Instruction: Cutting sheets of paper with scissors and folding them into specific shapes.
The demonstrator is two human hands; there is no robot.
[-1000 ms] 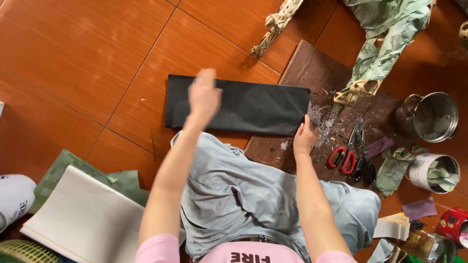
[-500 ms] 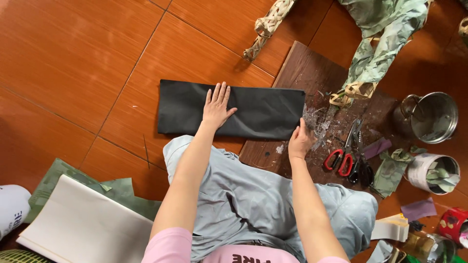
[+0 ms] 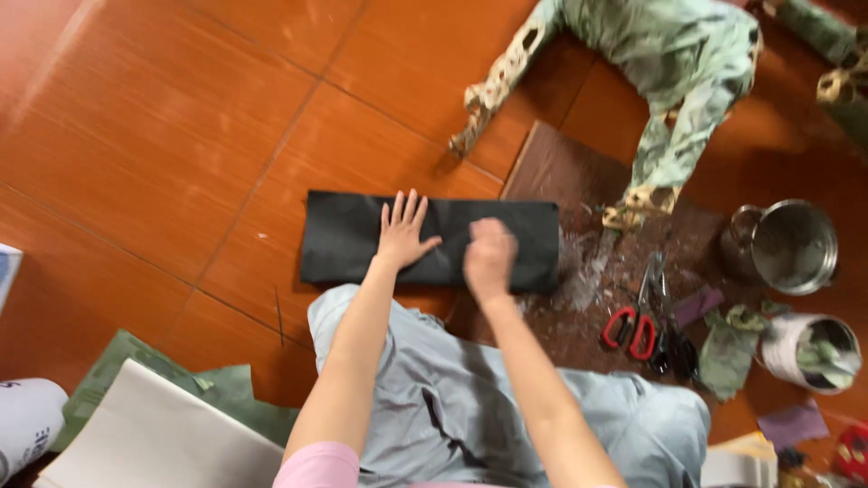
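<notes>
Nearest the camera, a stack of white sheets (image 3: 154, 434) lay over green paper (image 3: 108, 370) on the orange tile floor (image 3: 163, 117), beside the person's grey-clad knees (image 3: 470, 407).

Beyond the knees, the black sheet (image 3: 348, 239) lay on the floor as a long flat band, its right end reaching the edge of the brown board (image 3: 561, 167). It appeared already folded lengthwise, judging from its narrow, even shape.

The left hand (image 3: 402, 235) rested flat on the middle of the sheet, fingers spread and open, gripping nothing. The right hand (image 3: 489, 256) sat just to its right, fingers curled into a loose fist, knuckles pressing on the sheet; whether it held anything could not be told.

Judgement: fold made, crease being pressed; no cut or glue visible on the sheet yet.

To the right, red-handled scissors (image 3: 630, 330) lay untouched on the board, a metal pot (image 3: 796, 246) and a white tub (image 3: 814, 352) beyond them. Farthest off stood a green papier-mâché figure (image 3: 687, 63).
</notes>
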